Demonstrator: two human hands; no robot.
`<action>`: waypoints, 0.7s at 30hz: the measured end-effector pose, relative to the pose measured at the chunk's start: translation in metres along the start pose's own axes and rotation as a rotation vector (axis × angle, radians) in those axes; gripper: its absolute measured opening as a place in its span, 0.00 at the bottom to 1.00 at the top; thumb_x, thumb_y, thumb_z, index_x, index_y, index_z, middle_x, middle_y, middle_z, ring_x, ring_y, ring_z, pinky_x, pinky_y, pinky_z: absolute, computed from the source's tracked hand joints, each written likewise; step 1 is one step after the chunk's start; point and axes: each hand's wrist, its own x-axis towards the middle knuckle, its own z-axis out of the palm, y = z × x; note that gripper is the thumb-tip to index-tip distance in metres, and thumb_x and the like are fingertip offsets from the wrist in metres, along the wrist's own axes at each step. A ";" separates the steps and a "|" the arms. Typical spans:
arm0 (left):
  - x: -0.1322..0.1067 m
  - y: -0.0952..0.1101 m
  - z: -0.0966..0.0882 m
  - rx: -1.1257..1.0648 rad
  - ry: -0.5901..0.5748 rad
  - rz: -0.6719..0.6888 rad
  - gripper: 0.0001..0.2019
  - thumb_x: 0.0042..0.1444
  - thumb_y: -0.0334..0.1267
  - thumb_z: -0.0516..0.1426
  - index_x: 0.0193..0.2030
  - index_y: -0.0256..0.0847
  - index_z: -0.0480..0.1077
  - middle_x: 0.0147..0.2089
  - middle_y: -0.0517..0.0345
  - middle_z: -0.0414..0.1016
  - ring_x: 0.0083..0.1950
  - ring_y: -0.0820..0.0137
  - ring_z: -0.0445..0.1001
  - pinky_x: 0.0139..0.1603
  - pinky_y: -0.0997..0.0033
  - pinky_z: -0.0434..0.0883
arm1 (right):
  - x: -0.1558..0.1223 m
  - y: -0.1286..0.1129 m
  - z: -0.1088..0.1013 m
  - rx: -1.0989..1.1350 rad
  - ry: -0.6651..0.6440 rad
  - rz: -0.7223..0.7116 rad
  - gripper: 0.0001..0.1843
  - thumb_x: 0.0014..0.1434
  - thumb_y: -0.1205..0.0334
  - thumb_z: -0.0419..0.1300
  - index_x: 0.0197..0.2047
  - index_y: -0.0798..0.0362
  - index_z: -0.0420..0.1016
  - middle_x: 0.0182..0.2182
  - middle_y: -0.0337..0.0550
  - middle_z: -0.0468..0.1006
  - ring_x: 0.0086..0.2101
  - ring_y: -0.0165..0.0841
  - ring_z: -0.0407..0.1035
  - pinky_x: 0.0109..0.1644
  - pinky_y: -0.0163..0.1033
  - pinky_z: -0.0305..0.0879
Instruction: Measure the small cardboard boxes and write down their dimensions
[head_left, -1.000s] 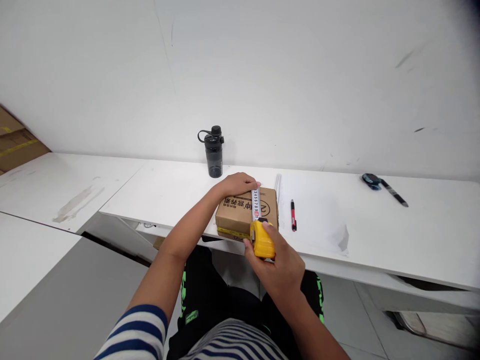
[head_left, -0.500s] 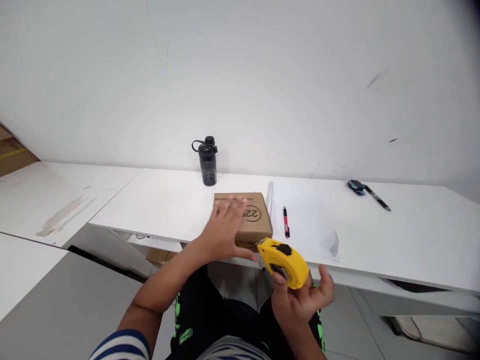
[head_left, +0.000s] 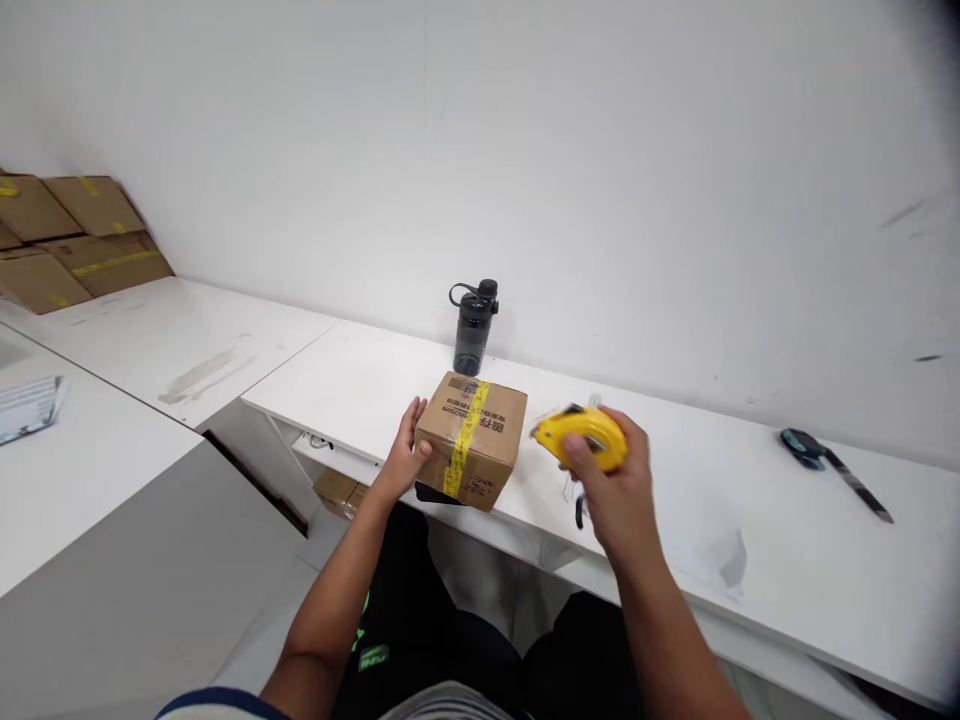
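Observation:
My left hand [head_left: 405, 460] grips the left side of a small cardboard box [head_left: 491, 425], thumb at its near corner and fingers along the side. Yellow printed tape runs across the box's top and down its front, beside dark lettering. The box sits tilted at the table's front edge; whether it touches the table cannot be made out. In my right hand [head_left: 619, 480] is a yellow tape measure [head_left: 581, 435], held just right of the box and apart from it. A small dark loop [head_left: 580, 511] hangs below the tape measure.
A dark water bottle [head_left: 472, 330] stands behind the box near the wall. White paper [head_left: 697, 515] lies right of my right hand. Farther right is a dark-handled tool [head_left: 832, 465]. Taped cartons [head_left: 97, 240] are stacked far left; papers [head_left: 30, 408] lie nearer. Boxes [head_left: 337, 490] sit below.
The box has been turned, now showing its taped faces. My left hand has moved from its top to its left side. My right hand has raised the tape measure. The view has swung left.

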 end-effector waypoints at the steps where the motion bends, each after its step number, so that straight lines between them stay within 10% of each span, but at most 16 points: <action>1: 0.008 0.010 0.000 -0.052 0.012 0.023 0.52 0.49 0.74 0.50 0.73 0.41 0.48 0.75 0.38 0.49 0.75 0.51 0.49 0.72 0.53 0.54 | 0.013 -0.011 0.014 -0.059 -0.119 -0.081 0.34 0.52 0.44 0.67 0.59 0.44 0.64 0.50 0.46 0.72 0.39 0.37 0.72 0.38 0.43 0.73; 6: 0.033 0.051 0.003 -0.121 -0.170 0.014 0.47 0.51 0.56 0.64 0.73 0.46 0.48 0.75 0.45 0.51 0.73 0.52 0.55 0.68 0.55 0.62 | 0.052 -0.044 0.090 -0.285 -0.581 -0.348 0.30 0.59 0.48 0.60 0.61 0.46 0.60 0.55 0.49 0.71 0.49 0.43 0.70 0.53 0.51 0.68; 9: 0.026 0.053 0.011 -0.123 -0.089 -0.050 0.41 0.52 0.46 0.65 0.70 0.43 0.54 0.66 0.45 0.66 0.64 0.55 0.69 0.62 0.57 0.69 | 0.056 -0.038 0.113 -0.346 -0.700 -0.425 0.28 0.60 0.51 0.57 0.61 0.47 0.58 0.58 0.51 0.68 0.53 0.44 0.68 0.56 0.51 0.65; 14: 0.007 0.045 0.027 -0.078 0.120 -0.068 0.25 0.60 0.45 0.58 0.63 0.43 0.67 0.57 0.52 0.76 0.58 0.59 0.74 0.60 0.59 0.70 | 0.051 -0.031 0.111 -0.399 -0.690 -0.444 0.26 0.61 0.50 0.56 0.61 0.47 0.58 0.58 0.50 0.69 0.51 0.43 0.69 0.54 0.50 0.66; 21: 0.006 0.044 0.030 0.010 0.265 -0.149 0.26 0.59 0.44 0.58 0.64 0.39 0.67 0.63 0.49 0.72 0.61 0.59 0.72 0.63 0.60 0.69 | 0.046 -0.034 0.072 -0.527 -0.641 -0.424 0.27 0.60 0.45 0.58 0.59 0.45 0.62 0.52 0.48 0.75 0.45 0.44 0.73 0.47 0.49 0.69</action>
